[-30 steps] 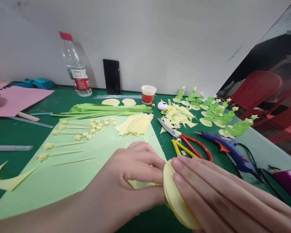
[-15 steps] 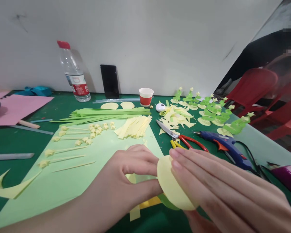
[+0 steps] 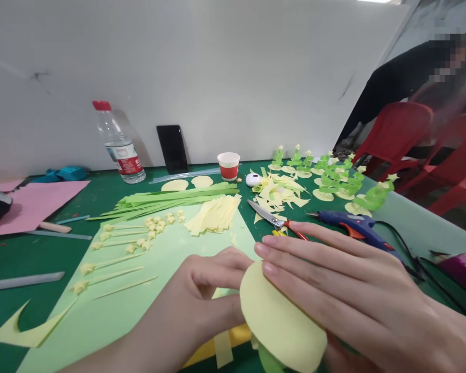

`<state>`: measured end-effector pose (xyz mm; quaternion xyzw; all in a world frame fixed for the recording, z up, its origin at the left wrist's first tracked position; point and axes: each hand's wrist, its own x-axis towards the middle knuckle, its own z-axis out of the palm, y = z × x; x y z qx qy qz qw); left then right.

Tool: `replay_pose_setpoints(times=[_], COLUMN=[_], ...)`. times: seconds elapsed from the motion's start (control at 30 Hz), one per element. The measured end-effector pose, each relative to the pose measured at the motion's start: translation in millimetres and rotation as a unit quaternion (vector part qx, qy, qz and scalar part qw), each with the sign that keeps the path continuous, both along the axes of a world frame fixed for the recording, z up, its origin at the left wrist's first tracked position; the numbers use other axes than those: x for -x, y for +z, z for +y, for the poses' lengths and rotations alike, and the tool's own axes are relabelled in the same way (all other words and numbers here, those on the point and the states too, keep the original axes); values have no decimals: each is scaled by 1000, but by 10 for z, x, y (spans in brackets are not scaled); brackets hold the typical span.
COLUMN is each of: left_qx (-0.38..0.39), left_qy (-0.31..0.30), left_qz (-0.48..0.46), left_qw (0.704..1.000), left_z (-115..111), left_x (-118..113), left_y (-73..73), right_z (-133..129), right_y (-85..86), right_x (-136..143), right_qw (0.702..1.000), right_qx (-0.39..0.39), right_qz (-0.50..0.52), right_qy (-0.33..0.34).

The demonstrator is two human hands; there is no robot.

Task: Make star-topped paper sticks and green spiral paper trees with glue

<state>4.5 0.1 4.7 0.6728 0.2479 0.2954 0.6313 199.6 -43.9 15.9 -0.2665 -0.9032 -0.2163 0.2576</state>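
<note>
A pale yellow paper disc is held tilted at the front of the table, with a piece of green paper partly showing beneath it. My left hand is closed at the disc's left edge; its fingertips are hidden behind the paper. Across the disc's upper right face lie the long fingers of my right hand, its thumb side underneath, so the disc sits in its grip. Just beyond that hand are scissors with red handles and a blue glue gun.
Light green paper carries paper stars on sticks and yellow strips. Green strips, a bottle, a phone and a cup stand or lie behind. Star-topped green spirals occupy the back right.
The disc has turned a little and come lower and nearer, with both hands still on it. My right hand has spread further over the scissor handles in view. The camera view has tilted up slightly.
</note>
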Motion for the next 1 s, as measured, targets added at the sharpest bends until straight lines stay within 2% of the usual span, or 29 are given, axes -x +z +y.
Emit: replay_pose_setpoints(times=[0.2,0.43,0.53,0.6,0.7,0.77,0.83,0.93,1.0], left_qx=[64,172,164,111,-93,-258,-387,-527,-576], left_qy=[-56,-58,-72,-58,38,87,80,32,11], left_qz=[-29,-2,16,48,106,119,127,144,142], left_qw=[996,983,984,991,989,955,910,837,805], left_z=[-13,-70,-39,-7,33,45,45,32,24], left_x=[-33,-41,-34,-25,-5,11,29,52,62], left_y=[-71,-83,-73,-65,-57,-68,-95,-153,-185], right_z=[-1,-3,0,0,-8,-13,-12,-8,-3], right_y=[28,58,79,85,84,73,48,-13,-50], right_x=[-12,54,81,79,45,20,13,42,67], right_qw=[999,998,998,998,993,985,974,951,934], right_qx=[34,35,31,47,107,159,212,289,331], right_qz=[-22,13,22,26,44,59,78,97,117], right_qy=[18,53,50,31,-7,-27,-35,-49,-64])
